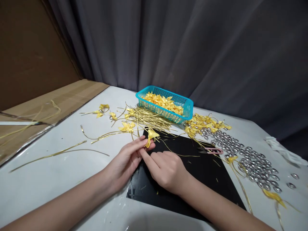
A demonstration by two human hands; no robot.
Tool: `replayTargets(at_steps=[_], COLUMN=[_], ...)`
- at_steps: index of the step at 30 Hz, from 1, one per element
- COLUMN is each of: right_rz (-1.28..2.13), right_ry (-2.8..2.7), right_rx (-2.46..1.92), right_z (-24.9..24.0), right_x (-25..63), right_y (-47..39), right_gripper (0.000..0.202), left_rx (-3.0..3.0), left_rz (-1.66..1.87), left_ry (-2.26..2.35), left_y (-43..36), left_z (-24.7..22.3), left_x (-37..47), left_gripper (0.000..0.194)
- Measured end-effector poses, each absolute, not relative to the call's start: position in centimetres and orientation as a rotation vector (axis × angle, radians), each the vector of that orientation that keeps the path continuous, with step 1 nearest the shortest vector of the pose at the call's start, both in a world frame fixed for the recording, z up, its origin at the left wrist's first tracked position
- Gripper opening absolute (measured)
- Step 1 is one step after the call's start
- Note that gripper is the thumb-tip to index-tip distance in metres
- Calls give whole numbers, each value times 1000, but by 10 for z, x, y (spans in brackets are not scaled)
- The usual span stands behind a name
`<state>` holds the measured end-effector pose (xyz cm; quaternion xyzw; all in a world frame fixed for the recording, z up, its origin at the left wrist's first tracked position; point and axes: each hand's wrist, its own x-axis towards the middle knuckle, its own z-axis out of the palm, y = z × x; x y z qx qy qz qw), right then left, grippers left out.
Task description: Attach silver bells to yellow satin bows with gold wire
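A yellow ribbon bow [151, 136] is pinched in the fingertips of my left hand [128, 157], over the far left part of a black mat [197, 179]. My right hand [167, 168] is closed, with its index finger reaching to the bow's lower end and touching the left fingertips. Whether the right fingers grip anything is hidden. A thin gold cord [178, 153] curves across the mat just beyond the right hand. Pink-handled thread snips [213, 150] lie at the mat's right edge.
A turquoise basket [190, 110] of yellow bows stands at the back. Before it lies a bundle of gold cords [154, 119]. Silver rings [257, 165] and more yellow bows [204, 123] spread on the right. Loose cords [57, 154] lie left, near a cardboard sheet [69, 96].
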<state>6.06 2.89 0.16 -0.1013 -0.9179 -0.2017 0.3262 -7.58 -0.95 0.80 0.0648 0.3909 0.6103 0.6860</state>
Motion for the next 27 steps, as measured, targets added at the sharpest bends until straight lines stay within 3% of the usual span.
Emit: replayTargets(at_steps=[8, 18, 27], right_rz=[-510, -516, -649], right_ry=[-2383, -2757, -2686], right_rx=[-424, -645, -572], right_z=[-4, 18, 13], right_x=[57, 56, 57], right_y=[26, 15, 20], right_gripper=[20, 19, 17], left_rx=[223, 247, 253], left_rz=[1338, 1285, 1268], left_ry=[888, 911, 859], left_y=[-12, -11, -9], left_z=[10, 5, 0], left_x=[-74, -73, -78], left_gripper=[16, 21, 21])
